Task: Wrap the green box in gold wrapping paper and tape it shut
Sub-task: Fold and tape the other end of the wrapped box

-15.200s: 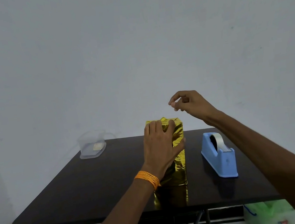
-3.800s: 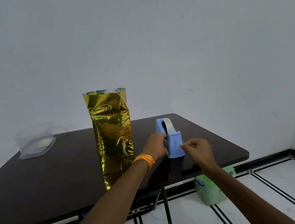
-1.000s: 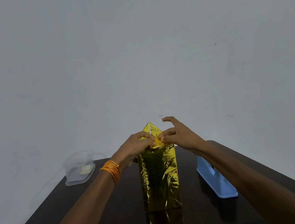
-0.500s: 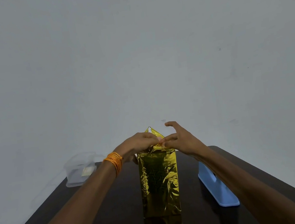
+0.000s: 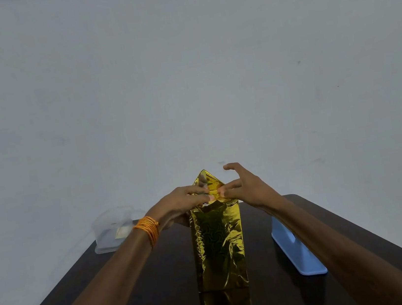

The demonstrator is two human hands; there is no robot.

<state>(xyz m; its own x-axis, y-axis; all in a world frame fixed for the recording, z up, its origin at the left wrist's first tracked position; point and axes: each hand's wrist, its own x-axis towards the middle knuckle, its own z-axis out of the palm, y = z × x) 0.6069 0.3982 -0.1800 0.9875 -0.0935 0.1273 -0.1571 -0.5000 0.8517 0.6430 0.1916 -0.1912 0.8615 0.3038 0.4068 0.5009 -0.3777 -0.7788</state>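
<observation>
The box, fully covered in gold wrapping paper [image 5: 218,245], stands upright in the middle of the dark table [image 5: 143,302]; no green shows. A pointed gold flap sticks up at its top. My left hand [image 5: 183,201], with an orange thread band at the wrist, pinches the folded paper at the top from the left. From the right, my right hand [image 5: 243,185] pinches the same fold with thumb and forefinger, its other fingers spread above. Any tape at the fold is too small to tell.
A blue tape dispenser [image 5: 296,247] lies to the right of the box, partly behind my right forearm. A clear plastic container [image 5: 112,229] sits at the table's far left corner. A plain white wall rises behind the table.
Both hands stay at the top of the gold-wrapped box, fingertips closing in on the fold. The pointed flap stays up, and the box has not shifted.
</observation>
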